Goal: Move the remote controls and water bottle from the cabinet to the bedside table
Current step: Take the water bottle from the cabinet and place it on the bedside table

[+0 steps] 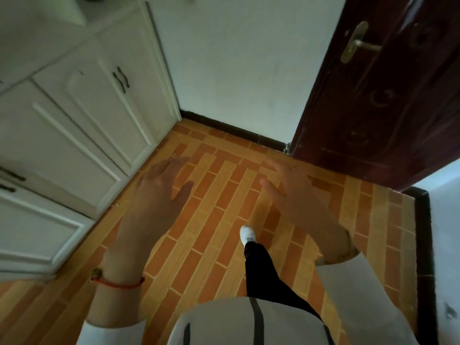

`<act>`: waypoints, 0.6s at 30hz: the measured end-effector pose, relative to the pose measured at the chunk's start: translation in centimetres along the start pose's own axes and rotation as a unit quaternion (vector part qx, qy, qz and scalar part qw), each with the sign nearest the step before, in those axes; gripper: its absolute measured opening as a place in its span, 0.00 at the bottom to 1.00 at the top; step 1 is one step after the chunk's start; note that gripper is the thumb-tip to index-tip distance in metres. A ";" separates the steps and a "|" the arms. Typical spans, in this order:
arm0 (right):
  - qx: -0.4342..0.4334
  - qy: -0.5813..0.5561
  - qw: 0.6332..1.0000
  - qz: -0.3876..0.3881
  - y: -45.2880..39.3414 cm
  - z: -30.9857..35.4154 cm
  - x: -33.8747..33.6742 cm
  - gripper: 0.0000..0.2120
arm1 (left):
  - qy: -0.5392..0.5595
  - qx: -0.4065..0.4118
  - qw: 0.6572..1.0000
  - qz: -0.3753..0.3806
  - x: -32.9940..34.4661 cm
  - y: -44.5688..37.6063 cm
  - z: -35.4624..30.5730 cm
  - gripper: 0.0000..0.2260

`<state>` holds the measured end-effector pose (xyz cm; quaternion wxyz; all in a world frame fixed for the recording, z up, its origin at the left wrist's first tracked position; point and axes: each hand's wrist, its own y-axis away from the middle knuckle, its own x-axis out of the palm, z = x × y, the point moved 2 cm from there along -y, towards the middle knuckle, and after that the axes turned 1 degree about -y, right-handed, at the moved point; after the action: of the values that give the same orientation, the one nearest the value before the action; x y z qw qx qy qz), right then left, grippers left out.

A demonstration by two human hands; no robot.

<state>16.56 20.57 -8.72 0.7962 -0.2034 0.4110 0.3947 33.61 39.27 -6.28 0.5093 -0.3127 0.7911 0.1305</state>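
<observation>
The cabinet [74,115] stands at left with four dark handles visible; the left hand [159,192] and right hand [296,195] hover spread and empty above the tiled floor [219,195].

A room inside a home, shown by white panelled cabinet doors [82,125] with dark handles [121,80] on the left, an orange brick-pattern tiled floor [219,195], a plain white wall [239,61], and a dark red wooden door [388,100] with a brass lever handle [358,42].
</observation>
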 end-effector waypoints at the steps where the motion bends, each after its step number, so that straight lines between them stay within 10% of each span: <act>1: -0.012 -0.004 1.000 0.009 -2.1 -0.1 0.2 0.23 | -0.004 -0.017 1.000 -0.005 0.1 -1.2 0.5 0.21; 18: -0.199 -0.012 0.975 0.095 -36.1 1.9 -2.3 0.22 | -0.031 -0.163 0.980 -0.106 -1.1 -26.1 3.0 0.23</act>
<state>45.38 -1.10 -5.80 0.7038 -0.3130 0.3323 0.5443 52.47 21.12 -3.72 0.4863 -0.4699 0.7054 0.2125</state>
